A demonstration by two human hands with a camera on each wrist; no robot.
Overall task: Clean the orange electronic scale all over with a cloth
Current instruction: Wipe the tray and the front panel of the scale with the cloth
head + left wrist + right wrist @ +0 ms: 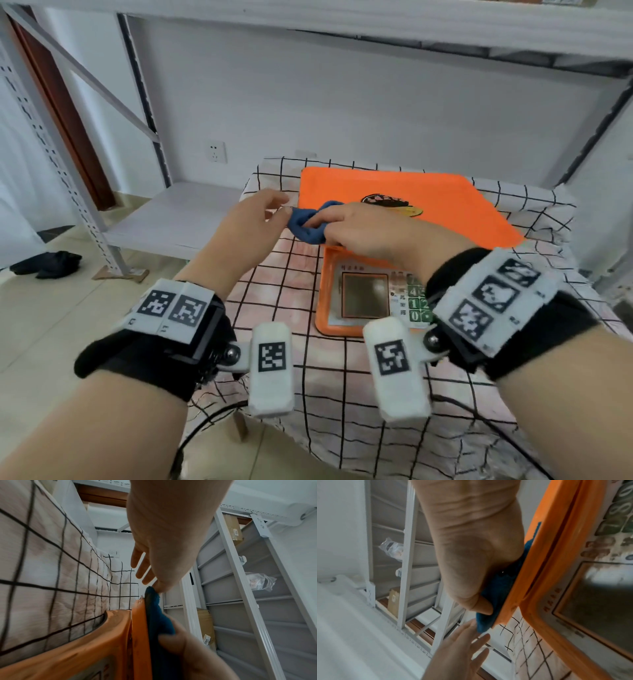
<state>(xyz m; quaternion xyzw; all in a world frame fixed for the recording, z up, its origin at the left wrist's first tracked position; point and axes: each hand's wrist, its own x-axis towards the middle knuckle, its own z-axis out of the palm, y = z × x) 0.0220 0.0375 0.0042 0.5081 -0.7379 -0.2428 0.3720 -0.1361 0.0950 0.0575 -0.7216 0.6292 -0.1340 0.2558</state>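
The orange electronic scale (445,205) stands on the checked tablecloth, its display and keypad panel (363,298) facing me. A blue cloth (305,228) lies bunched on the platform's front-left corner. My right hand (322,222) grips it, and the thumb presses it against the platform's edge in the right wrist view, where the cloth (498,588) sits on the scale (539,574). My left hand (279,205) hovers just left of the corner with straight fingers, its tips touching the cloth's (157,615) end beside the scale (102,649).
The tablecloth (274,308) hangs over the table's left and near edges. A grey metal rack's low shelf (171,219) is at the left, and an upper shelf (342,24) runs overhead. A dark bundle (48,263) lies on the floor. A black cable (212,421) runs below the near edge.
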